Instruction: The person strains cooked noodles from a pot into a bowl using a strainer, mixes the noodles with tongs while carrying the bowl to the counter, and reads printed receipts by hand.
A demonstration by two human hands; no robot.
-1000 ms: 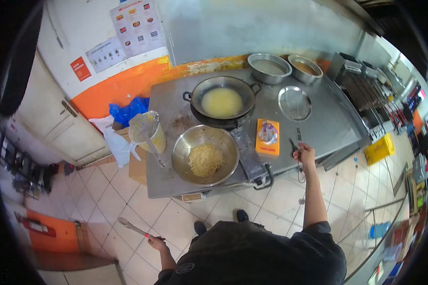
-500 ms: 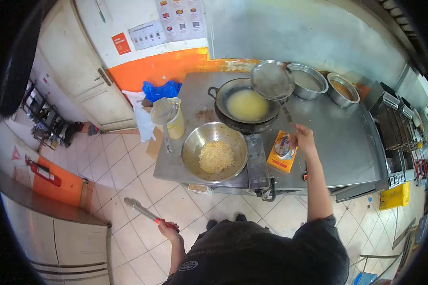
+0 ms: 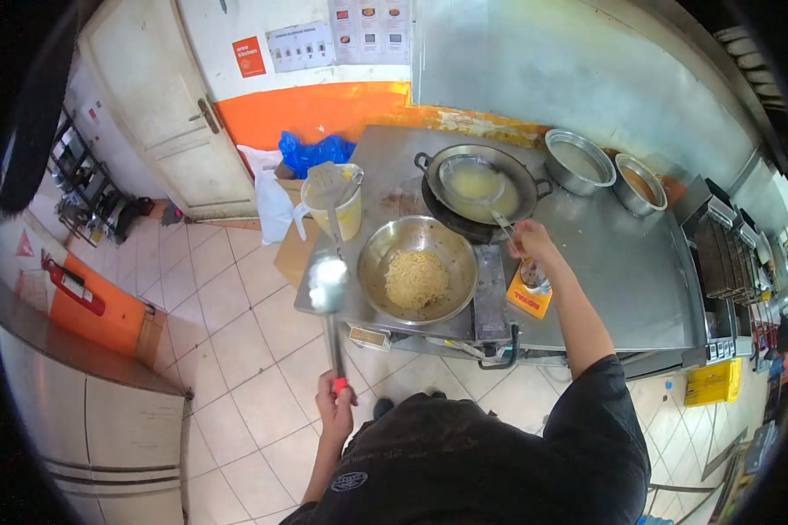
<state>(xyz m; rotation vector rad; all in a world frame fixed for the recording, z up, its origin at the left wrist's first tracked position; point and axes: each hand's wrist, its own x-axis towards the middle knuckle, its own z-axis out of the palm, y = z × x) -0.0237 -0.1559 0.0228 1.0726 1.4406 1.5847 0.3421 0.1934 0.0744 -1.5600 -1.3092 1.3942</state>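
Observation:
My right hand [image 3: 532, 241] is closed round the handle of a round wire-mesh strainer [image 3: 473, 184]. The strainer lies low inside the wok [image 3: 527, 188], over pale yellow liquid. In my left hand [image 3: 334, 402] is a long metal kitchen utensil [image 3: 333, 337] with a red grip. It points up beside the counter's front left edge; glare hides the shape of its head. Between my hands stands a steel bowl [image 3: 372, 280] with a heap of pale yellow crumbly food [image 3: 417, 280]. An orange box [image 3: 529, 293] lies beneath my right wrist.
A yellowish bucket [image 3: 348, 219] with a spatula [image 3: 326, 188] across it stands on the counter's left. Two steel pots [image 3: 580, 182] [image 3: 639, 203] are at the back right. A metal handle [image 3: 503, 354] sticks out at the counter's front.
The strainer has gone from above the wok's right rim down into the wok. My left hand has swung the utensil upright and nearer the counter. The view has shifted slightly.

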